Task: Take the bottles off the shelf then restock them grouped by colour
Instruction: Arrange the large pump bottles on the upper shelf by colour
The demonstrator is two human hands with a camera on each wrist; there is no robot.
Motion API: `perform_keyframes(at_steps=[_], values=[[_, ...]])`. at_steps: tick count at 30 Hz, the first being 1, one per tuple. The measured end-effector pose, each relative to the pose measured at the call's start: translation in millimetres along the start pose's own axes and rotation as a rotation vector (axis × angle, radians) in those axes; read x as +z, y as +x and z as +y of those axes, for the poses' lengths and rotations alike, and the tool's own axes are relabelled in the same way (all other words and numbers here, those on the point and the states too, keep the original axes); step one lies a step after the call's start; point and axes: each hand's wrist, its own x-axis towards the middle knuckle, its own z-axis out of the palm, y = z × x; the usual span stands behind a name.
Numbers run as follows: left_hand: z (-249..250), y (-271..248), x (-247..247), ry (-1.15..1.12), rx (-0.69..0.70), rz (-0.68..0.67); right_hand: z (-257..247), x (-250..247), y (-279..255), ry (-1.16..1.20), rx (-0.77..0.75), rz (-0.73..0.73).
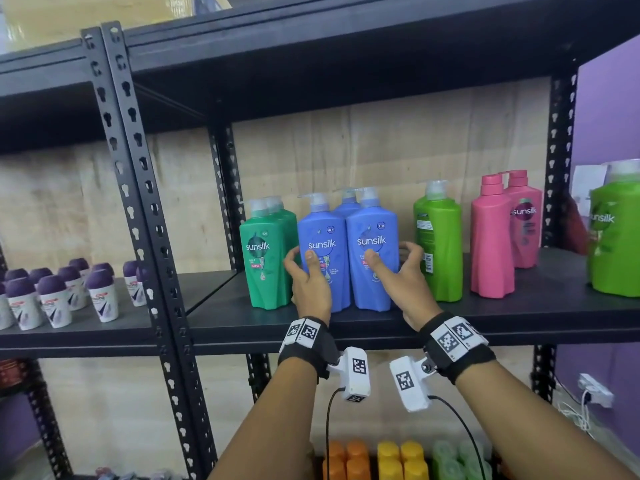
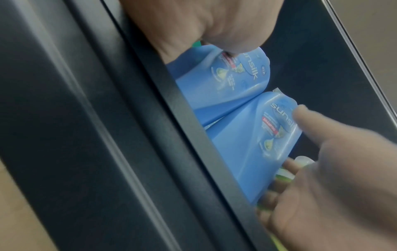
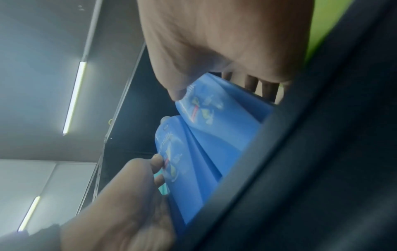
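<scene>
item: two tall blue plastic pump bottles with white "sunsilk" lettering, standing upright side by side and touching at frame centre on the black metal shelf board [image 1: 519, 306]; left blue bottle [image 1: 320, 251], right blue bottle [image 1: 375, 233]. further blue pump tops show directly behind them. to their left, touching, dark green plastic pump bottles [image 1: 265, 261]; to their right, slightly apart, a lime green plastic pump bottle [image 1: 441, 244], then two pink plastic pump bottles [image 1: 491, 237], then a second lime green bottle [image 1: 614, 237] at the right edge.

left hand [image 1: 310, 282]: spread wide, thumb on the front label of the left blue bottle, fingers curled round its left side next to the dark green bottles.

right hand [image 1: 398, 275]: spread wide, thumb on the front of the right blue bottle, fingers curled round its right side, in the gap before the lime green bottle.
</scene>
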Motion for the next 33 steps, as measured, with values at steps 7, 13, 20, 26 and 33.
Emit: perform_keyframes(at_steps=[7, 13, 20, 26, 33], values=[[3, -2, 2, 0.011, 0.033, 0.037, -59, 9, 50, -0.203, -0.246, 0.056], [2, -2, 1, 0.012, 0.027, 0.031, -97, 9, 94, -0.533, -0.265, -0.171], [2, -2, 1, 0.015, 0.038, 0.042, -89, 17, 94, -0.425, -0.298, -0.174], [-1, -1, 2, 0.001, 0.049, 0.039, -90, 13, 98, -0.342, -0.323, -0.262], [-2, 0, 2, 0.002, 0.05, 0.045, -90, 12, 93, -0.277, -0.3, -0.278]])
